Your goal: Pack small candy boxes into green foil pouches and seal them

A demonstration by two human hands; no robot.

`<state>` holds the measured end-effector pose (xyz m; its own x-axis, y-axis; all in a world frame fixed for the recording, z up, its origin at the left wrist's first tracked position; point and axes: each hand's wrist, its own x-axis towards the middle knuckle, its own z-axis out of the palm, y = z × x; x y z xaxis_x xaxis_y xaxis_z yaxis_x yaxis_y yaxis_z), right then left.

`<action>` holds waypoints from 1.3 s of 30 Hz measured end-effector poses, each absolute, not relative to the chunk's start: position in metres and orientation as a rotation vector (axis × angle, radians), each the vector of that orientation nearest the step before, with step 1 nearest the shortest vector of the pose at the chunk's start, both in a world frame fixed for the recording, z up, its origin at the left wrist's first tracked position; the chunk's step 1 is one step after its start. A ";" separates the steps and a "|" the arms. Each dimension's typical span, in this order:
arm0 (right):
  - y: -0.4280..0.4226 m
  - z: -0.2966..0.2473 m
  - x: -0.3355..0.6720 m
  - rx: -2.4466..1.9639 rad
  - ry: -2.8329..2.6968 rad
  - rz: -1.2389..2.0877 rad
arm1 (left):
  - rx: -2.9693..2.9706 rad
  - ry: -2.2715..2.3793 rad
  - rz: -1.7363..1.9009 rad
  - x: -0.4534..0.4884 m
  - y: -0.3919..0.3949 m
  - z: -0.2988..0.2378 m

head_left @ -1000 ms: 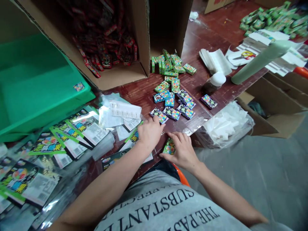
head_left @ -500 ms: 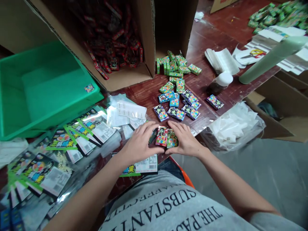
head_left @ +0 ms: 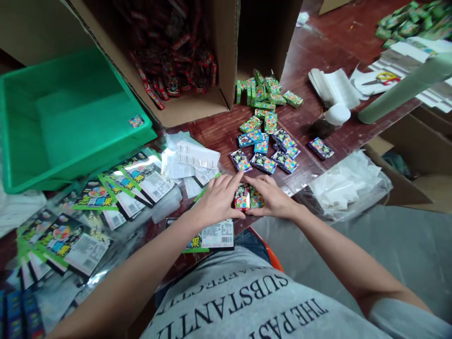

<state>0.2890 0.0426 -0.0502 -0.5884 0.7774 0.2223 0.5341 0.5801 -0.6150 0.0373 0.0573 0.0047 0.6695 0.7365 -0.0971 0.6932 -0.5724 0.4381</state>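
At the table's near edge, a red candy pack [head_left: 242,197] and a green candy pack [head_left: 256,198] lie side by side with printed faces up. My left hand [head_left: 219,197] presses on them from the left, fingers curled along the red pack's far side and thumb at its near edge. From the right, my right hand [head_left: 273,197] closes round the green pack and covers part of it. Just beyond my fingertips lie several dark purple packs [head_left: 263,163] and a few blue packs [head_left: 261,144]. A printed header card [head_left: 218,234] lies under my left wrist.
Farther off, green packs [head_left: 270,123] are heaped before a cardboard box [head_left: 197,113] of red packs. A green tub [head_left: 79,172] and printed bags [head_left: 93,195] are at left. To the right stand a white-capped jar [head_left: 337,115] and a bag of white paper [head_left: 348,183].
Both hands have drawn closer round the two packs, and my right fingers now cover more of the green one. The view has shifted slightly.
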 end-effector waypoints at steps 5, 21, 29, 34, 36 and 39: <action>0.031 -0.025 0.305 -0.871 -2.292 1.039 | 2.439 1.044 0.024 -0.021 0.008 0.010; 0.048 -0.039 0.258 -0.693 -2.495 0.914 | 2.290 1.382 0.268 -0.034 -0.010 -0.022; 0.056 -0.033 0.277 -0.745 -2.447 0.965 | 2.262 1.466 0.329 -0.023 -0.009 -0.022; 0.068 -0.017 0.267 -0.679 -2.425 0.936 | 2.247 1.571 0.419 -0.018 -0.008 -0.013; 0.072 -0.006 0.267 -0.687 -2.418 0.927 | 2.273 1.577 0.463 -0.020 -0.007 -0.008; 0.082 0.006 0.265 -0.649 -2.434 0.965 | 2.295 1.555 0.513 -0.023 -0.004 0.000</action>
